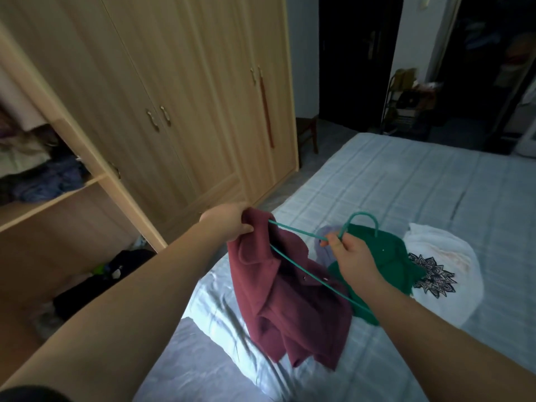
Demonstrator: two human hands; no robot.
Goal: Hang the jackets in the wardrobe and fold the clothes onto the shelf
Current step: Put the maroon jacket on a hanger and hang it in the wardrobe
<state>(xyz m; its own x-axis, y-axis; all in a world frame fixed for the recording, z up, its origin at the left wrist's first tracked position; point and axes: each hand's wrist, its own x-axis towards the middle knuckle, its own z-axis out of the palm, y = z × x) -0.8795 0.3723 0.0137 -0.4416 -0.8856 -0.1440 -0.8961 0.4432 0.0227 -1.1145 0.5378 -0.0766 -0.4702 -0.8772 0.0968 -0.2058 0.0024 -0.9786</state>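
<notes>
At frame centre, the maroon jacket (287, 300) is hanging over the bed (406, 181), its shoulder being pinched by the left hand (232, 224). The right hand (352, 256) is gripping the green hanger (307, 274), threading it in. Judging by this, the far shoulder needs seating next. Both arms are reaching forward.

jacket (293, 300): maroon, plain | hanger (307, 265): teal green | second jacket (385, 256): emerald green, plain | garment (443, 265): white; dark blue mandala print with faint pink | cloth (326, 242): pale lilac | bed sheet (406, 181): light blue-grey; banded check | wardrobe (179, 91): light wood grain; brass-coloured handles
</notes>
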